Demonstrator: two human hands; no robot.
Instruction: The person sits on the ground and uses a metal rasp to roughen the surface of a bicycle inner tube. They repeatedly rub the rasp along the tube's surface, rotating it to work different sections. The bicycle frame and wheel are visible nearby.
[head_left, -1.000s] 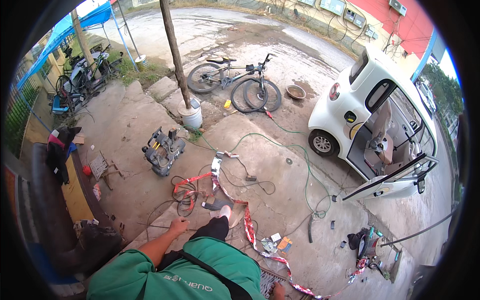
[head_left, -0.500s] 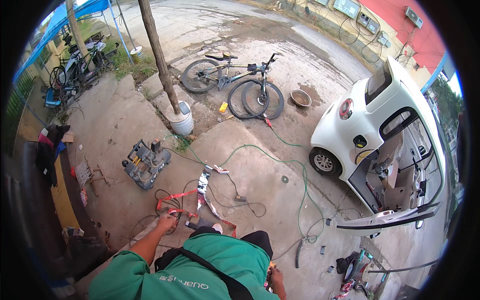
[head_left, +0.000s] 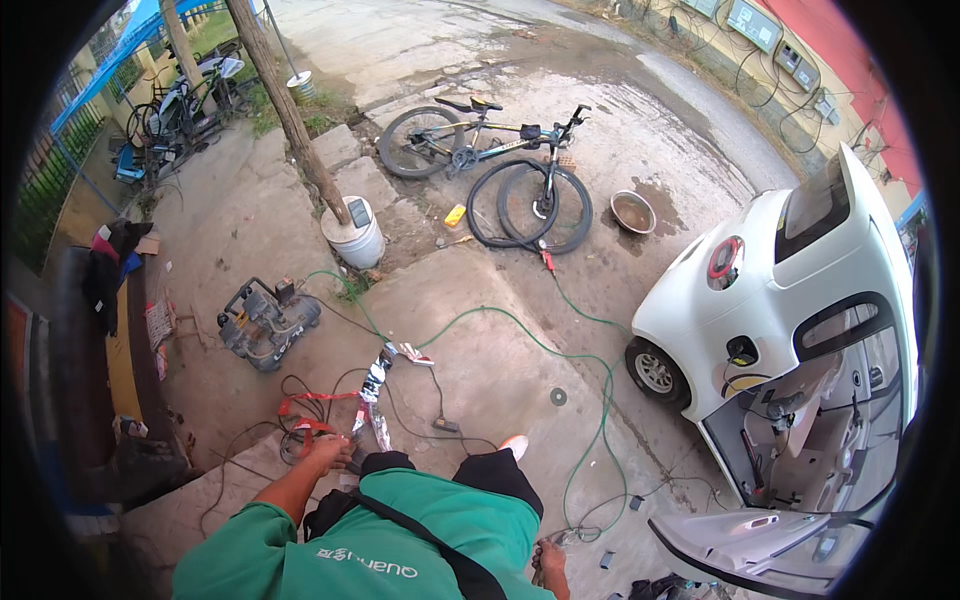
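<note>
Left hand (head_left: 333, 453), lower left of centre: fingers partly curled; it overlaps the loops of the red-and-silver strip (head_left: 372, 385) in view, and whether it grips or touches anything cannot be told. Right hand (head_left: 549, 562), bottom edge right of centre: fingers bent inward, contents, if any, not determinable. The strip lies on the concrete (head_left: 490, 370) left of centre, its red part beside the left hand. The step in hand is judged to be walking; recommended practice is to plant each shoe (head_left: 515, 447) flat, away from the cable block (head_left: 445, 425) and green hose (head_left: 480, 309), lifting rather than dragging the foot. Against the frame half a second earlier, a shoe shows right of centre rather than left, and the white vehicle (head_left: 740, 280) reaches lower at the right.
</note>
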